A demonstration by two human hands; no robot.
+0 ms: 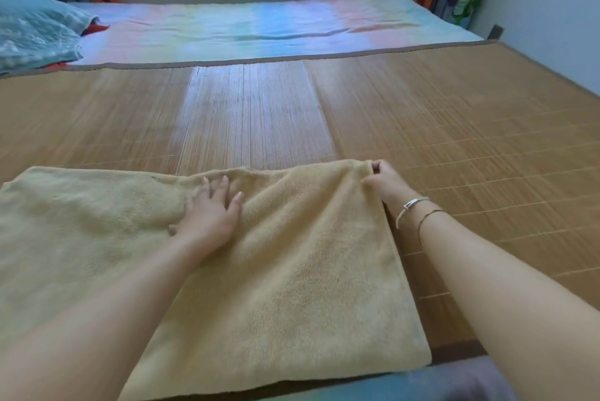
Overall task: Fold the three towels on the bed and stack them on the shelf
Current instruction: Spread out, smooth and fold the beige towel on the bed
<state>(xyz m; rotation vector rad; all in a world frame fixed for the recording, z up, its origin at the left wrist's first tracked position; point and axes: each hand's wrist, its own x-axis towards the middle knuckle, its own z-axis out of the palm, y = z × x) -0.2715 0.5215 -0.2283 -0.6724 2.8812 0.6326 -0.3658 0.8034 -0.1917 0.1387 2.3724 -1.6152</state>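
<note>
While the beige towel point(276, 254) lies at the bamboo mat's point(454, 128) near edge, long axis left-right, its far right corner is pinched by the right hand point(386, 183); the left hand point(211, 212) is pressed flat, released, mid-towel.

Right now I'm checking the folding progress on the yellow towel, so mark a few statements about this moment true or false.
1. The left hand lies flat on the yellow towel. True.
2. The right hand pinches the towel's far right corner. True.
3. The towel lies on the rainbow sheet. False: it lies on the bamboo mat.
4. Both wrists are bare. False: the right wears bracelets.
</note>
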